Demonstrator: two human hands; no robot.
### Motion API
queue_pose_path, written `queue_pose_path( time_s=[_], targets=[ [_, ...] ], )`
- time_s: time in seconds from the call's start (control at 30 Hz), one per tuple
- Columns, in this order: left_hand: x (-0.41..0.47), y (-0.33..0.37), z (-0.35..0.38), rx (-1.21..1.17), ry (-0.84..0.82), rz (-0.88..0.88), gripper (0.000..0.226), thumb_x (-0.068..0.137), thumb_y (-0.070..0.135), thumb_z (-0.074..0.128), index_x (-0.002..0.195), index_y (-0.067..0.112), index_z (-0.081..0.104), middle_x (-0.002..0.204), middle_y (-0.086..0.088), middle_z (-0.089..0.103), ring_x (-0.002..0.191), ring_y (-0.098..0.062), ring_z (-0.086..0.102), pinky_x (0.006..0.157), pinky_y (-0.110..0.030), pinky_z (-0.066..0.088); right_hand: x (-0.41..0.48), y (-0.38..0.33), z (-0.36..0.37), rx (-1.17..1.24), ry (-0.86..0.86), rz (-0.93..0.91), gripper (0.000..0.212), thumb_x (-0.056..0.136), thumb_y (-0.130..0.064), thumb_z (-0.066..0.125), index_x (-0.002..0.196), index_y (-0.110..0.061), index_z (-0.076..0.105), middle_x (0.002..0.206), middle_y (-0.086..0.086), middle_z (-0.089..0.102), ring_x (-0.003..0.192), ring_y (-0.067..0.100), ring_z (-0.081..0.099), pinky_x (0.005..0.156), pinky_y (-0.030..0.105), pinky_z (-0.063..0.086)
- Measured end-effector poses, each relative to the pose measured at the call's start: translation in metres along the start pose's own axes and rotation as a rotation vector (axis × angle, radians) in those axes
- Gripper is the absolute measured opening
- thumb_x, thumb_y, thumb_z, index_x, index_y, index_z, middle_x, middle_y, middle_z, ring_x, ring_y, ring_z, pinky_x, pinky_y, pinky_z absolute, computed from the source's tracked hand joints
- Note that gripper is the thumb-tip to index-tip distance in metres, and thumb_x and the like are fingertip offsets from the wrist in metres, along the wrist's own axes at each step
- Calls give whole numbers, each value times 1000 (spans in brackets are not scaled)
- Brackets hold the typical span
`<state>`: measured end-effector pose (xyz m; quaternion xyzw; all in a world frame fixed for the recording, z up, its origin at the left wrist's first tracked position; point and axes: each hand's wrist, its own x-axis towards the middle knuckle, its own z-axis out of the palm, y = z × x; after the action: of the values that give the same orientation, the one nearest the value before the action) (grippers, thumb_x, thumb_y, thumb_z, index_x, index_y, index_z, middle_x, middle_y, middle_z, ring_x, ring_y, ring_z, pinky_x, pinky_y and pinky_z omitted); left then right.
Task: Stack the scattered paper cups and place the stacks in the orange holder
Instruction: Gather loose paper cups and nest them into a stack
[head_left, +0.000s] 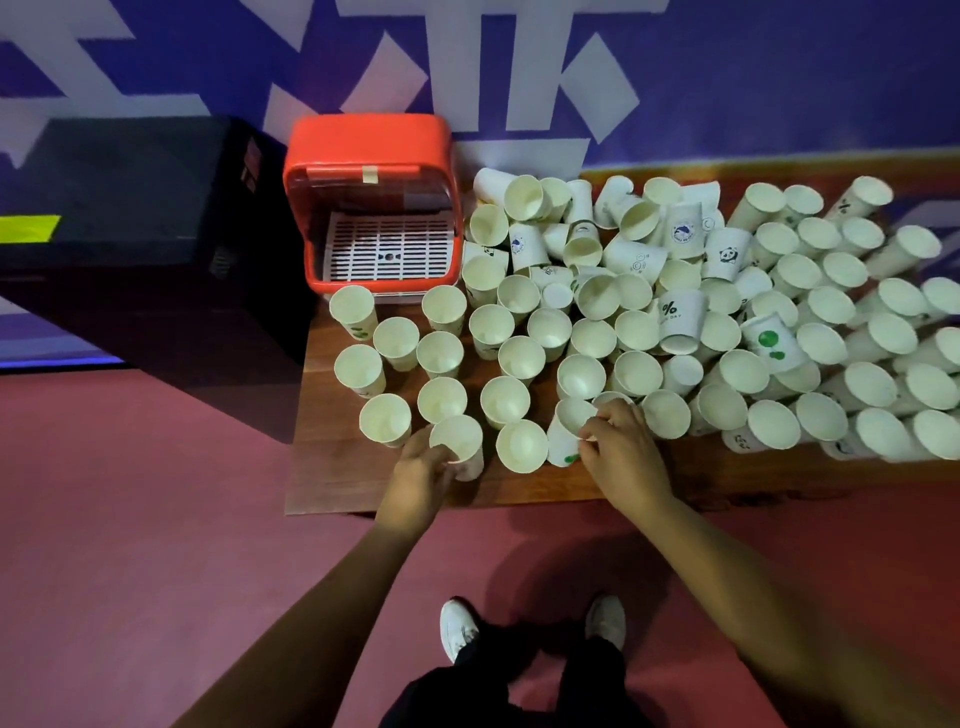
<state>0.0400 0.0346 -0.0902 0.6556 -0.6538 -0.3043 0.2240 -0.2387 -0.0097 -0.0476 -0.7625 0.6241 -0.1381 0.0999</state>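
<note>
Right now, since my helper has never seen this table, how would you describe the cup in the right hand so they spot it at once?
On the wooden table, look along the near edge, where the right hand pinches a cup by its rim. Unlike the plain white cups beside it, this one shows green spots near its base.

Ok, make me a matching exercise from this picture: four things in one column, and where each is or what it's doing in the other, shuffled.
1. orange holder
2. left hand
3. right hand
4. panda cup

A. pinches the rim of the green-spotted cup
B. in the heap, far side of the wooden table
C. open, white grid tray showing
D. grips a paper cup by the table's front edge

Pairs: 1-C, 2-D, 3-A, 4-B.
</note>
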Motion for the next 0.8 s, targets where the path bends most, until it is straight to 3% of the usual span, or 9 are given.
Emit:
queue_pose_path(
  time_s=[0.1,0.17,0.3,0.4,0.47,0.57,0.7,0.8],
  targets=[
    [-4,0,-2,-117,26,19,5,86,11,75,85,9,70,137,-9,54,118,-27,58,93,-38,54,-3,-5,-19,123,76,35,9,74,-7,77,79,-9,70,102,7,53,100,23,49,80,35,51],
    [-9,-1,-3,-202,13,32,4,87,16,74,86,14,71,141,-4,51,122,-22,56,95,-39,54,-4,-13,-32,220,121,69,11,73,-10,79,78,-12,69,113,8,50,109,23,47,79,23,46],
    [-12,0,-9,-260,-11,2,3,87,21,76,87,19,73,135,2,53,121,-15,55,97,-40,53,-1,-30,-44,431,117,113,15,74,-12,79,77,-17,65,140,5,36,128,14,38,92,13,40],
    [-12,3,-19,-312,17,-75,13,84,19,79,94,18,71,120,16,50,109,-13,60,91,-24,54,0,-42,-40,513,51,158,16,73,-7,79,76,-14,64,146,6,33,132,15,39,94,12,36],
    [-14,7,-27,-352,55,-73,29,81,14,81,105,19,65,120,13,50,112,-2,53,82,-8,48,-2,-47,-33,499,17,134,16,73,-5,77,77,-12,64,146,7,33,135,16,38,92,8,36],
    [-16,9,-35,-416,62,-69,49,80,15,82,121,23,57,125,7,50,117,10,43,82,-1,41,-4,-50,-27,451,-80,122,14,77,-7,74,77,-14,61,151,4,29,139,15,35,88,-3,27],
    [-18,7,-46,-479,62,-91,61,80,23,83,127,41,47,128,23,44,123,1,45,86,-4,42,-10,-53,-12,291,-113,19,17,80,-12,70,73,-17,55,156,5,28,140,21,32,91,4,27],
    [-20,5,-50,-469,70,-102,67,80,22,83,136,34,47,130,15,43,121,5,43,88,2,36,-14,-56,-1,236,-157,-1,15,80,-13,70,74,-17,57,151,13,35,136,30,37,97,22,40]
  ],
)
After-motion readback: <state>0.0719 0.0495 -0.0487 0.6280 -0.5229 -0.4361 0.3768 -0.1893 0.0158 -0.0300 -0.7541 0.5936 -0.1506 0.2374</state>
